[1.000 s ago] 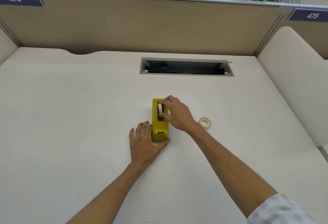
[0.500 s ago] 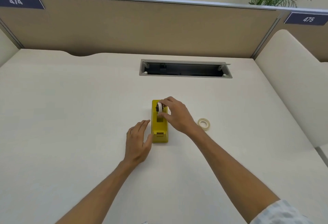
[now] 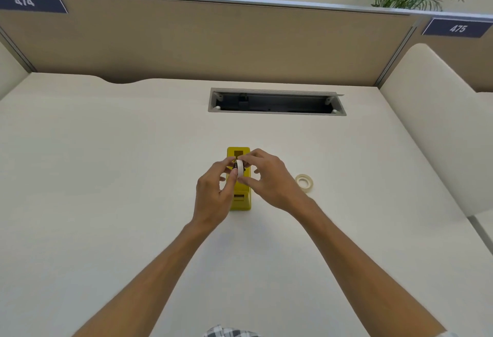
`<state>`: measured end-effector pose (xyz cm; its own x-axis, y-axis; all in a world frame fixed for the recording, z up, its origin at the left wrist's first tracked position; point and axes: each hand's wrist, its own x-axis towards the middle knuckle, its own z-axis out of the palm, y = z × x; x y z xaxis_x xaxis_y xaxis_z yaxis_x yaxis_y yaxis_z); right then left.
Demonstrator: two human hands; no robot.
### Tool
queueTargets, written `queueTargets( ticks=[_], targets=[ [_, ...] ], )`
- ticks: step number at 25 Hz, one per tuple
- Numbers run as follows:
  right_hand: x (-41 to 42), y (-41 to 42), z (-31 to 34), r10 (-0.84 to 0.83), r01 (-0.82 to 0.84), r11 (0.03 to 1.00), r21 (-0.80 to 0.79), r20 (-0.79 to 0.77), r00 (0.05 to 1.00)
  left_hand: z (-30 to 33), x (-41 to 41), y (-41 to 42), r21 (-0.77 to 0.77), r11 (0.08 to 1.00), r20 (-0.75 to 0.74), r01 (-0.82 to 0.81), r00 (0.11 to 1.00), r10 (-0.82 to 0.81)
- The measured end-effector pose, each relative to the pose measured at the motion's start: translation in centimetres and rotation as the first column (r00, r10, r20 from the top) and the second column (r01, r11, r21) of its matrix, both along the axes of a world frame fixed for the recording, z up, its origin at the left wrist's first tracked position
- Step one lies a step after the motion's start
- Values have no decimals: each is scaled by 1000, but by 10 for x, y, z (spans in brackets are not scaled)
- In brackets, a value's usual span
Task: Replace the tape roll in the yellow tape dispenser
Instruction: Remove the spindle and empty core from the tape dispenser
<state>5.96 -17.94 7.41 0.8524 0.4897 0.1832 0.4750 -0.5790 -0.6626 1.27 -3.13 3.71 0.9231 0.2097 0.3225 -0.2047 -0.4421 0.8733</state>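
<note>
The yellow tape dispenser (image 3: 241, 198) stands on the desk in the middle of the view, its long axis pointing away from me. Just above its open slot is a white tape roll with a dark core (image 3: 239, 168), held upright. My right hand (image 3: 269, 179) pinches the roll from the right. My left hand (image 3: 214, 190) has its thumb and forefinger on the roll's left side, at the core. A second, cream-coloured tape roll (image 3: 304, 182) lies flat on the desk to the right of the dispenser.
A cream desk (image 3: 106, 176) stretches all around. An open cable tray slot (image 3: 276, 102) sits behind the dispenser. A tan partition (image 3: 213, 43) closes the back and a curved side panel (image 3: 440, 123) the right.
My left hand left the desk beside the dispenser and rose to the roll. The white roll has come up out of the dispenser, now held between both hands.
</note>
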Motion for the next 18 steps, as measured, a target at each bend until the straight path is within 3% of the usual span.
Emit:
queueTargets(
  ticks=[9,18],
  targets=[
    [-18,-15,10,-36,35,995,91,7,999,19,-13,-4,-50,994,17,97,995,-97],
    [-18,-34,4,-144,206,931,301,-216,966,28,-13,1,-152,984,-59,98,992,-108]
  ],
)
